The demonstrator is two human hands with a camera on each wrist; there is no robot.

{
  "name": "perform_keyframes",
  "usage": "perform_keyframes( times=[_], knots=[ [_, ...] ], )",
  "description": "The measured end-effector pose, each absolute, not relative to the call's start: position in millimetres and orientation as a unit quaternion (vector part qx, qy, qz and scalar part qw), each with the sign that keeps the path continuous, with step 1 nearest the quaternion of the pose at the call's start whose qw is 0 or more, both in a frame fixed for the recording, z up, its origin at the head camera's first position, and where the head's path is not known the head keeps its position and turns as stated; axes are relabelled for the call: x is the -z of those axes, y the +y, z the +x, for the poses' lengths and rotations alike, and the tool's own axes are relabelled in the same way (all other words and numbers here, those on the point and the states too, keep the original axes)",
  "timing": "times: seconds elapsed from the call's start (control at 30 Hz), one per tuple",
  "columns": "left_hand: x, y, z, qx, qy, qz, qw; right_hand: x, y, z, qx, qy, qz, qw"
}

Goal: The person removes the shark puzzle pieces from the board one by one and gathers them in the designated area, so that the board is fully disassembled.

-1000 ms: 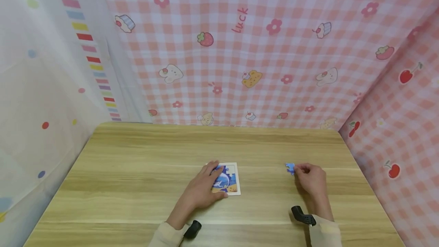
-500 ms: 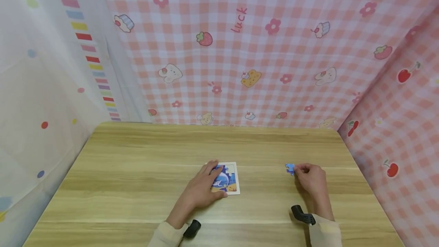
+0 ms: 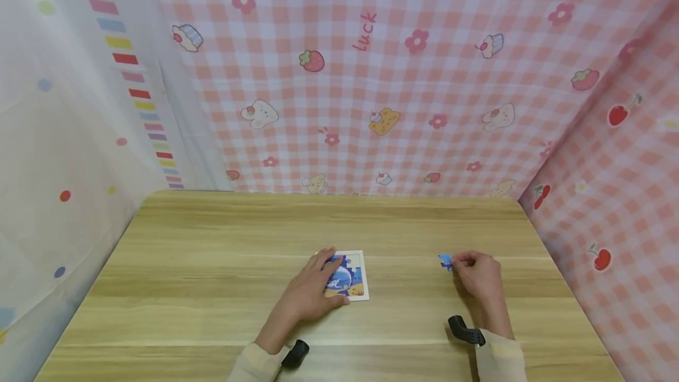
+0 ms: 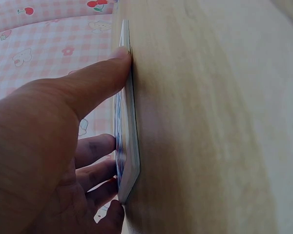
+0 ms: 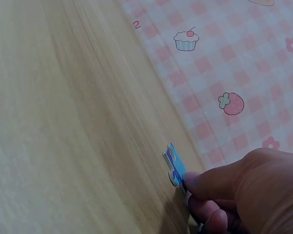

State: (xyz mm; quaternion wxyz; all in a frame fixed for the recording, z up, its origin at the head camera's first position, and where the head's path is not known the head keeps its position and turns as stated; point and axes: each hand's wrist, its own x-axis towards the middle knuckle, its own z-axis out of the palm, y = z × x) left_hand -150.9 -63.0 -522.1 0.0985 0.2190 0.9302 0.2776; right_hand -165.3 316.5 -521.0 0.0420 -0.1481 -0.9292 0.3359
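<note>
A small jigsaw puzzle in a white frame lies flat on the table, its blue picture partly covered by my left hand. Near the frame's top right corner, a pale gap shows in the picture. My left fingers rest spread over the puzzle's left side, and the thumb presses the frame's near edge. Off to the right, my right hand pinches a blue puzzle piece between thumb and fingertips. In the right wrist view, the piece is tilted just above or against the wood; contact is unclear.
The wooden table reaches back to a pink checked cloth. Cloth also hangs along the left and right sides. Black wrist-worn devices sit at both sleeves.
The puzzle piece in my right fingers has turned slightly. My left hand stays on the puzzle. The head view has shifted a little.
</note>
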Motion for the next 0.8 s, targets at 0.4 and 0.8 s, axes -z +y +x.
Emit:
perform_keyframes(
  times=[0.4, 0.8],
  knots=[
    [526, -61, -153, -0.294, 0.927, 0.213, 0.095, 511, 315, -163, -0.346, -0.926, -0.145, 0.027],
    [523, -64, -156, -0.321, 0.924, 0.187, 0.091, 507, 269, -166, -0.394, -0.913, -0.074, 0.080]
  ],
)
